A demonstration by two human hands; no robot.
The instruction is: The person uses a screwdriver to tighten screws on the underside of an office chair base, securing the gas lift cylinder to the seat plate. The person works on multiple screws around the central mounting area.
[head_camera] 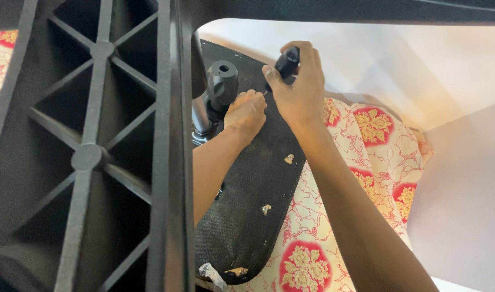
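An upturned office chair seat (247, 200) with black fabric underside lies on a patterned cloth. My right hand (299, 89) grips the black handle of a screwdriver (286, 62), its tip pointing down at the seat underside. My left hand (246, 112) is closed just left of the tip, fingers pinched at the spot where the tip meets the seat; what it pinches is hidden. A black knob-like part (222, 84) of the chair mechanism stands right beside my left hand.
A black ribbed plastic chair base leg (90, 157) fills the left of the view, close to the camera. A metal column (200, 116) rises by the mechanism. The cream cloth with red and gold flowers (371, 130) lies under the seat. White wall (420, 59) behind.
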